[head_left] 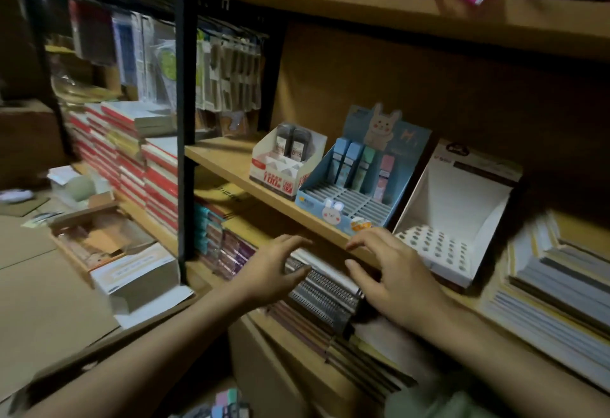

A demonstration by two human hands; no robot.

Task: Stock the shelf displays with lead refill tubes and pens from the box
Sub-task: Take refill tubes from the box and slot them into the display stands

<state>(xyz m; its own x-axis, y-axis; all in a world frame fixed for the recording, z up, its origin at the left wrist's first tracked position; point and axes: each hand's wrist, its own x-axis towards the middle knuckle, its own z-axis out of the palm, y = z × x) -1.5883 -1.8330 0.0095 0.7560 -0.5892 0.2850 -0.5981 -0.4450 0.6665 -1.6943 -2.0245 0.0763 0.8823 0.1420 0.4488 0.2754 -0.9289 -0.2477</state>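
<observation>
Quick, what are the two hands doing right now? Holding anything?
Left hand: open, fingers spread, holding nothing.
Right hand: open, fingers spread, holding nothing.

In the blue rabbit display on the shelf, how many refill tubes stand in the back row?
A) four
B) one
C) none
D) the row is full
A: the blue display holds two blue tubes, one green tube and one pink tube at the back, with the slots in front of them bare.
</observation>
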